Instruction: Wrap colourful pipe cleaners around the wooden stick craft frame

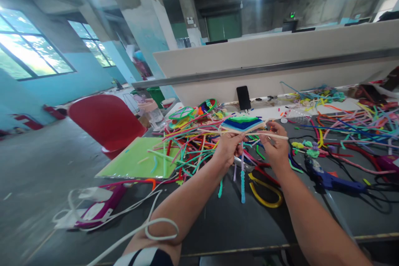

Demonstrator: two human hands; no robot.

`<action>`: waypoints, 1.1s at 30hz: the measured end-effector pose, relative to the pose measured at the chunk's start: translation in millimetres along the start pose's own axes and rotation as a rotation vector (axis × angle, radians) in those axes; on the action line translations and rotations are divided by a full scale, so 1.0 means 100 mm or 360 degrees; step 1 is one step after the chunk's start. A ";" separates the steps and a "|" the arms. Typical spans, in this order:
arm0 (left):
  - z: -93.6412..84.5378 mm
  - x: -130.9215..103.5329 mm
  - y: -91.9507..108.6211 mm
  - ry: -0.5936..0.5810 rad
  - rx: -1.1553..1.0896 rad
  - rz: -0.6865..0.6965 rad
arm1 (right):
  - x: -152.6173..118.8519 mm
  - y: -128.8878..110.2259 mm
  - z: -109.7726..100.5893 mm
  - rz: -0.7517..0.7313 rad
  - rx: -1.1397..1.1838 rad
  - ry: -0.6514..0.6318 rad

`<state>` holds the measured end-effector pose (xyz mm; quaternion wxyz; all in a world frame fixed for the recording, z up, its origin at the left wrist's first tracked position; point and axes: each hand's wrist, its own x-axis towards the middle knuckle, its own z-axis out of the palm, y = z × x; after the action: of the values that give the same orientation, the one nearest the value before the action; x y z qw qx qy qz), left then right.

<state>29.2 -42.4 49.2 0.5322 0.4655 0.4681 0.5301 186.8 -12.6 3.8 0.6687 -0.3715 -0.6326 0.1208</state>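
Note:
My left hand [229,147] is closed on the lower edge of a layered fan-shaped craft piece [245,123] in green, blue and white, made of what look like pipe cleaners. Along that edge runs a cream pipe cleaner [210,132], its end sticking out past my right hand [276,145]. The right thumb and fingers pinch around this pipe cleaner at the piece's right side. Below the hands hang lilac and teal twisted strands [242,181]. Scissors with yellow-and-black handles [266,199] lie beneath, their blades partly hidden.
Loose coloured pipe cleaners [190,149] cover the table's middle. A blue glue gun [336,183] with cables lies right. At left are a green sheet pack [127,160], a purple power strip [102,208] and white cord. A phone [243,98] leans behind; a red chair [106,120] stands left.

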 end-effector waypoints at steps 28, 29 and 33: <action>0.01 0.00 -0.04 -0.0129 0.0064 -0.0078 | -0.04 -0.12 0.02 -0.0079 -0.0022 0.0060; 0.02 -0.01 -0.03 -0.0137 0.0060 -0.0095 | -0.04 -0.13 0.02 -0.0070 -0.0029 0.0073; 0.04 -0.05 0.01 -0.0102 0.0083 -0.0135 | -0.04 -0.14 0.03 -0.0041 0.0005 0.0131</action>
<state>33.5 -47.3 50.4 0.5566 0.4757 0.4838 0.4794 179.3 -23.9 9.7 0.6962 -0.3669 -0.6092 0.0978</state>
